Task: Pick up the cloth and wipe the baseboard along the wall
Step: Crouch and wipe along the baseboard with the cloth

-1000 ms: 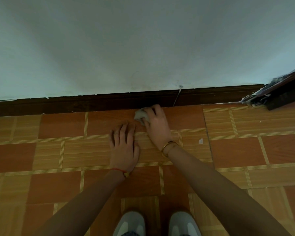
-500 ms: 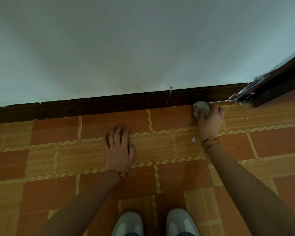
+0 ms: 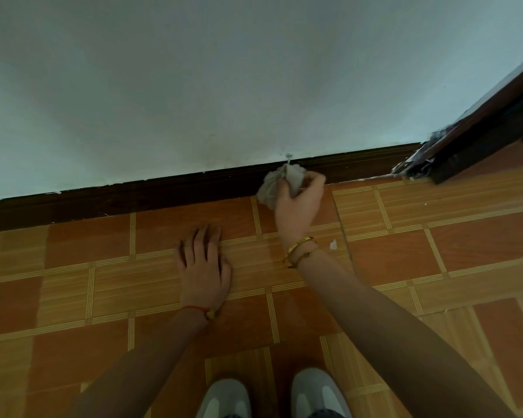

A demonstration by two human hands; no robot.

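A dark brown baseboard (image 3: 163,196) runs along the foot of the pale wall, from the left edge to the door frame at the right. My right hand (image 3: 298,206) grips a crumpled grey cloth (image 3: 272,187) and holds it against the baseboard near the middle of the view. My left hand (image 3: 204,267) lies flat on the tiled floor with its fingers straight, a little below and left of the cloth. A gold bracelet sits on my right wrist and a red string on my left.
A dark door frame (image 3: 477,140) with chipped paint slants in at the right. Orange and tan floor tiles (image 3: 405,257) fill the foreground. A small white scrap (image 3: 333,244) lies beside my right wrist. My grey shoes (image 3: 224,399) show at the bottom edge.
My right hand swept the cloth right along the baseboard toward the door frame, then came back left to the middle. My left hand stayed flat on the floor.
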